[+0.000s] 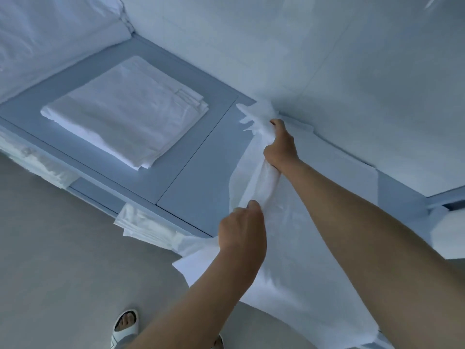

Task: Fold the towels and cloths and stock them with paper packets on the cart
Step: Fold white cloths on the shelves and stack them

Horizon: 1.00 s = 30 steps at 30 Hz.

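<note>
Both hands grip one white cloth [281,238] that is spread over the right part of the grey surface [201,172] and hangs off its near edge. The right hand [280,147] is farther away, its fingers curled round a bunched ridge of the cloth close to the wall. The left hand [242,230] is nearer, at the surface's near edge, pinching the same ridge between thumb and fingers. The gathered fold runs straight between the two hands, taut, with the rest of the cloth lying to the right beneath the right forearm.

A folded stack [125,112] of white cloths lies flat on the left part of the surface, well apart from the hands. More white fabric [141,222] hangs over the near edge, just left of the left hand. A sandalled foot [125,323] stands on the floor below.
</note>
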Each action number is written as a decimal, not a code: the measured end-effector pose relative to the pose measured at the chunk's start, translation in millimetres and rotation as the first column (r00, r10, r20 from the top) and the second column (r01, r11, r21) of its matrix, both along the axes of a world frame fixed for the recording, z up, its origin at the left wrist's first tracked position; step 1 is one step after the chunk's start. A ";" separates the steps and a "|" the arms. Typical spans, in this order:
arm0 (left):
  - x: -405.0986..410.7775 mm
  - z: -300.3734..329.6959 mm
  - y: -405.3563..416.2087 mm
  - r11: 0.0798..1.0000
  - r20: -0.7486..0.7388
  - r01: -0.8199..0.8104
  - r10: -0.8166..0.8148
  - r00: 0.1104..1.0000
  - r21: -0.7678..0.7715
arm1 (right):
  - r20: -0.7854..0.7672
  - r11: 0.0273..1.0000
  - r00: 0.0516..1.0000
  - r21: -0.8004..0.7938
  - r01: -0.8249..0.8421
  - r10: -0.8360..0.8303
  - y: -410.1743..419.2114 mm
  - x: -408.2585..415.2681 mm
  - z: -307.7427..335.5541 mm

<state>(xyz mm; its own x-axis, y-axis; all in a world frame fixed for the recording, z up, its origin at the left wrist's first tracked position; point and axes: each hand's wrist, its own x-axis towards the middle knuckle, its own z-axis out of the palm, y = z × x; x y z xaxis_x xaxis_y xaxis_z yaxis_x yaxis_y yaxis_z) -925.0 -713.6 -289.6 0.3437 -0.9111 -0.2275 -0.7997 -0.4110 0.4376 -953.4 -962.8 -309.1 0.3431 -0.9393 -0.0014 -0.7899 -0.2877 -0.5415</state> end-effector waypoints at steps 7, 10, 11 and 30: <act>-100.6 48.2 -15.9 0.988 -0.051 0.119 -0.124 0.991 -0.095 | 0.187 0.992 0.975 0.006 0.124 -0.123 -16.7 -130.3 45.0; -147.0 63.2 -22.9 0.977 -0.082 0.174 -0.184 0.980 -0.120 | 0.240 0.978 0.949 0.001 0.210 -0.204 -19.4 -195.1 58.4; -162.4 66.8 -24.6 0.973 -0.094 0.197 -0.209 0.973 -0.123 | 0.249 0.969 0.938 0.004 0.247 -0.240 -18.7 -216.9 61.4; -258.8 -9.3 10.9 0.793 -0.332 0.609 -0.575 0.748 0.001 | -0.473 0.860 0.808 0.177 0.478 -0.351 94.1 -387.8 -62.9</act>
